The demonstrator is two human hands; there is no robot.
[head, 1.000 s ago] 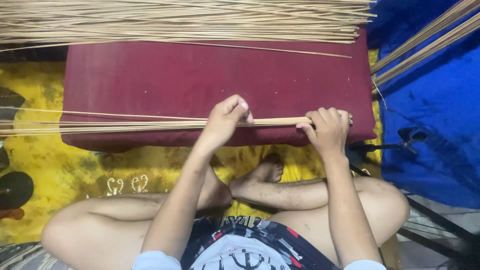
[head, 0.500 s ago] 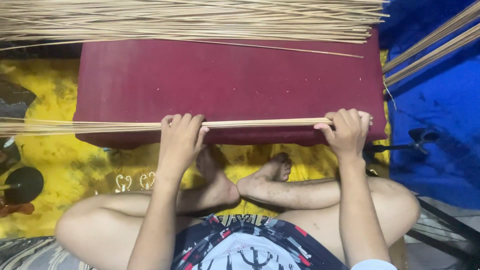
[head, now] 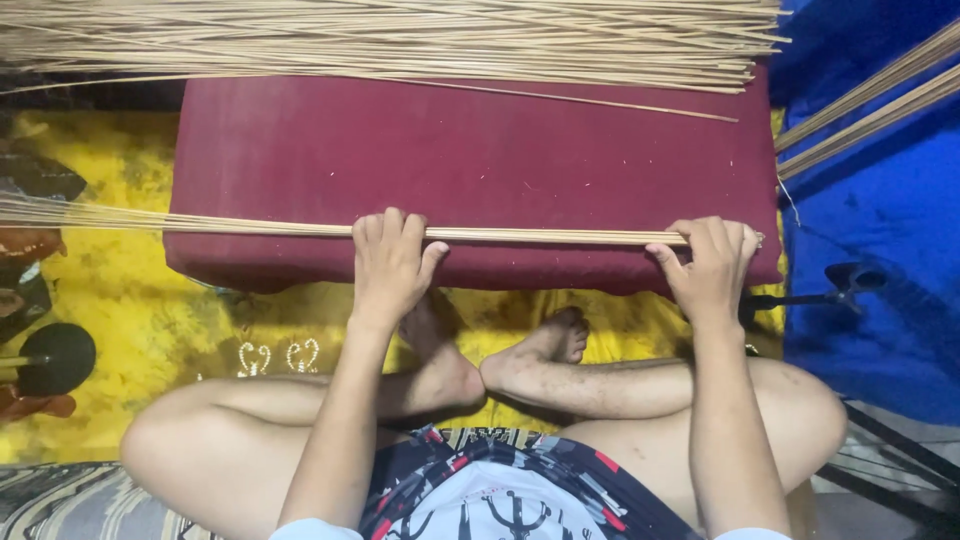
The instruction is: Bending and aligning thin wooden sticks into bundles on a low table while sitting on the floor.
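Item: bundle of thin sticks [head: 540,236], lying along the near edge of the maroon cushion [head: 470,150]. My left hand [head: 392,268] clasps mid-length, my right hand [head: 712,268] its end. Likely light, whippy, snappable; best gripped at two spread points.

stick bundle [head: 550,236] on cushion [head: 470,150], stick pile [head: 400,40] behind
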